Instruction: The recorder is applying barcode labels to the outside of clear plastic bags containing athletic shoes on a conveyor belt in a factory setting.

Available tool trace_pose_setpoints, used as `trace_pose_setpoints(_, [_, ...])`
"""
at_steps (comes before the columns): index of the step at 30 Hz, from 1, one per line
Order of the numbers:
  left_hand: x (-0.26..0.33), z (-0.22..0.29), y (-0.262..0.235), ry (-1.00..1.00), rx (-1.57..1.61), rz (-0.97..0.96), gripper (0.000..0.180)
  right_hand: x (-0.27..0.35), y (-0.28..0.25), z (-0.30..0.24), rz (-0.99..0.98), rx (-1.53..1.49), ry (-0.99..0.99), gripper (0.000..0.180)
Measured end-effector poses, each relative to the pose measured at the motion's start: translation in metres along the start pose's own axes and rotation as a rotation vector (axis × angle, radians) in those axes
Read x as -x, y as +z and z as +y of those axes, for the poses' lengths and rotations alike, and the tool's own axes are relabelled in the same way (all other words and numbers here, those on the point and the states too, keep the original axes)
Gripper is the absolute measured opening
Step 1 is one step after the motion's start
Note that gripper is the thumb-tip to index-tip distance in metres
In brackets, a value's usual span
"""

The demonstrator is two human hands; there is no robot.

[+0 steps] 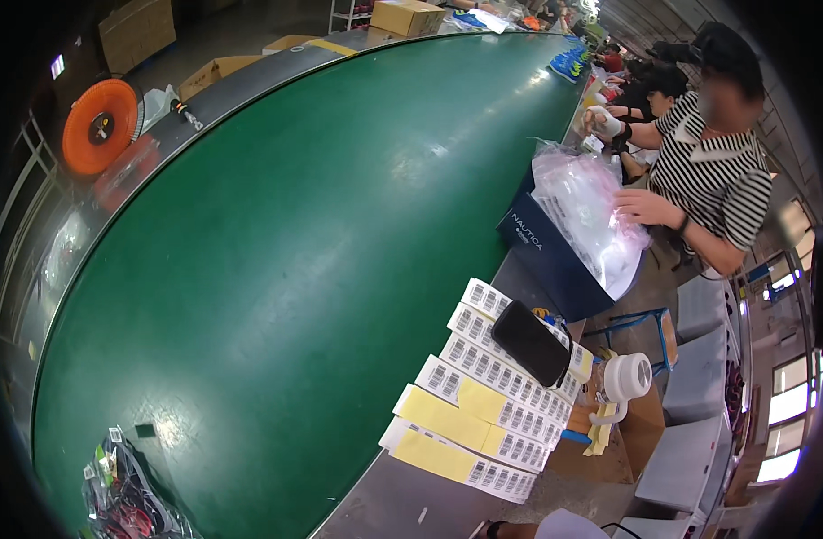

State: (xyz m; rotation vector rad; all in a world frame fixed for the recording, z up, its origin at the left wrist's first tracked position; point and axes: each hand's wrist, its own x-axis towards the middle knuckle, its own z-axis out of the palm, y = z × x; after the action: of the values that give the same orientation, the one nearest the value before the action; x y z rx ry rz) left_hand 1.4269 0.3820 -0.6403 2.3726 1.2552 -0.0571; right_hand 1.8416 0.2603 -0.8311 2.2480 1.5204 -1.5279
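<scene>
Green belt [277,269] runs long and bare past the bench edge. Label sheets [483,395] lie fanned beside it, overlapping, long axes slanting from upper left to lower right, a black phone [531,342] on top; none looks peeled yet. Only a wrist [519,530] shows at the lower edge, so I cannot tell either hand's grip. A co-worker [712,171] handles a plastic bag [586,216].
</scene>
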Motion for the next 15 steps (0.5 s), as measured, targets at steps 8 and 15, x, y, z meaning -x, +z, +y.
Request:
trace_pose_setpoints(8, [0.0, -0.005, 0.001, 0.048, 0.041, 0.083, 0.043, -0.017, -0.025, -0.006, 0.017, 0.035, -0.025, 0.02])
trace_pose_setpoints(15, [0.017, -0.009, 0.011, 0.053, 0.101, 0.13, 0.042, -0.015, -0.042, -0.001, 0.051, 0.089, -0.063, 0.02])
